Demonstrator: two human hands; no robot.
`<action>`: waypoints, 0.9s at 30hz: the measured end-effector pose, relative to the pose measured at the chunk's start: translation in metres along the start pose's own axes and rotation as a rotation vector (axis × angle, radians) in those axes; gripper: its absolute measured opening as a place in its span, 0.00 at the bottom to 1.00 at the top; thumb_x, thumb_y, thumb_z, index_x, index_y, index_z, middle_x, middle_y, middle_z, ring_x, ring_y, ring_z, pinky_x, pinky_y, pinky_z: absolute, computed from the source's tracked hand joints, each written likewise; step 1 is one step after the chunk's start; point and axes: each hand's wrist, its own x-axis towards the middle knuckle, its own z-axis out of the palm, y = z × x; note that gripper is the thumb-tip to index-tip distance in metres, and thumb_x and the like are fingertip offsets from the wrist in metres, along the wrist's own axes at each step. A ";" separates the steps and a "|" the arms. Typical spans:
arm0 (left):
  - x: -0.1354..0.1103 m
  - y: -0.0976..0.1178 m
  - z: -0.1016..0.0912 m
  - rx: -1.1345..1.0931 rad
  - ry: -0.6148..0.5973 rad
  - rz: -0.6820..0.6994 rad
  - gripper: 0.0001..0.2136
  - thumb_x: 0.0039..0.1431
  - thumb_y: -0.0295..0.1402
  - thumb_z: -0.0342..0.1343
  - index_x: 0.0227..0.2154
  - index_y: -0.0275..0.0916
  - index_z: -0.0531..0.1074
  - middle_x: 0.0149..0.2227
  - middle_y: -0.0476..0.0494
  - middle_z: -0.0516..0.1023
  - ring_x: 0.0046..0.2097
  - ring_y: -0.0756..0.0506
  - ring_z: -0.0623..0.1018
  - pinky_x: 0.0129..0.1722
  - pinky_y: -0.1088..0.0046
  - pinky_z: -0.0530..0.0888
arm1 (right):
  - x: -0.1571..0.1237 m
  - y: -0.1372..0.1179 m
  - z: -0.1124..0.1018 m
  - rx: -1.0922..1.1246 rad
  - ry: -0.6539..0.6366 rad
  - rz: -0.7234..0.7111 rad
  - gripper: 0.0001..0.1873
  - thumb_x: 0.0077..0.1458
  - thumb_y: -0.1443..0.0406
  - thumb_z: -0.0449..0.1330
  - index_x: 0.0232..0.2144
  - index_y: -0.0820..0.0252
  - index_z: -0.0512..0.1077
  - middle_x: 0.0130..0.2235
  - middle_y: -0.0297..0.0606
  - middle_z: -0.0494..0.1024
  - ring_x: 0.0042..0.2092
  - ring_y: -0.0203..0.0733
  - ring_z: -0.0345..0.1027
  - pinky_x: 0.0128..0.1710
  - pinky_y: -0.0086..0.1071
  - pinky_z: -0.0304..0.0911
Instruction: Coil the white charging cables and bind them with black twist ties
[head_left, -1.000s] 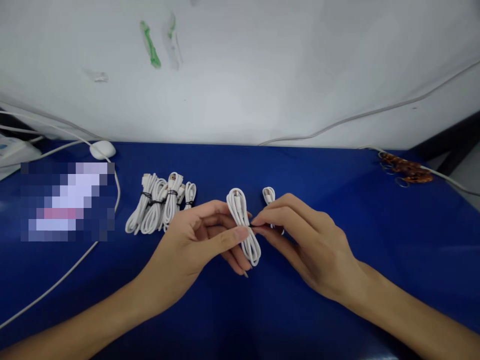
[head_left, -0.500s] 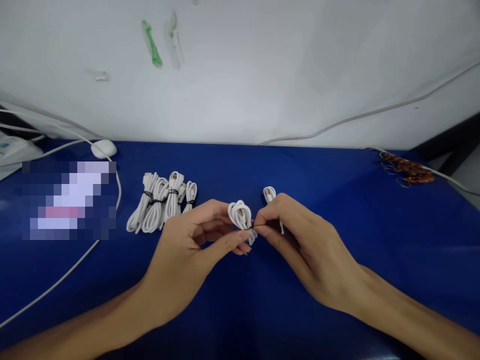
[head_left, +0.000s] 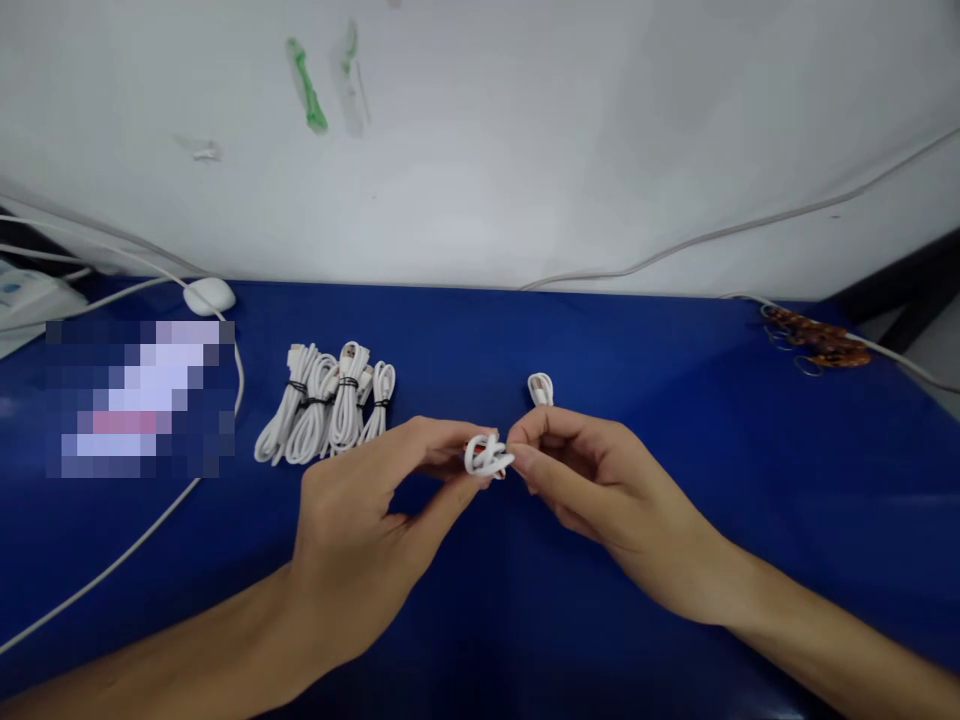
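Note:
A coiled white USB cable (head_left: 487, 456) is pinched end-on between the thumb and fingers of my left hand (head_left: 375, 510). A bit of red shows beside its loops. My right hand (head_left: 600, 490) closes thumb and forefinger on the right edge of the same coil; the black tie around it is hidden now. Behind my right fingers lies another coiled white cable (head_left: 540, 389), its lower part covered. Left of centre, several tied white cables (head_left: 315, 405) lie side by side on the blue table (head_left: 465, 620), just beyond my left hand.
A white computer mouse (head_left: 209, 296) and loose white cords rest at the left, near a blurred patch. On the far right lies a brown bunch of ties (head_left: 817, 338). A white wall (head_left: 480, 150) stands behind, with green tape (head_left: 306, 85) on it.
The coil in my hands has been turned so its looped end faces me. The black tie that my right fingers pinched is out of sight. My right hand has dropped slightly.

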 end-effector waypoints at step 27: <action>0.004 0.001 0.003 -0.155 0.005 -0.131 0.05 0.60 0.34 0.75 0.34 0.52 0.85 0.31 0.59 0.90 0.34 0.44 0.90 0.37 0.74 0.87 | 0.003 0.010 0.005 0.244 0.122 0.089 0.13 0.53 0.59 0.78 0.36 0.60 0.82 0.26 0.27 0.73 0.21 0.27 0.53 0.17 0.25 0.41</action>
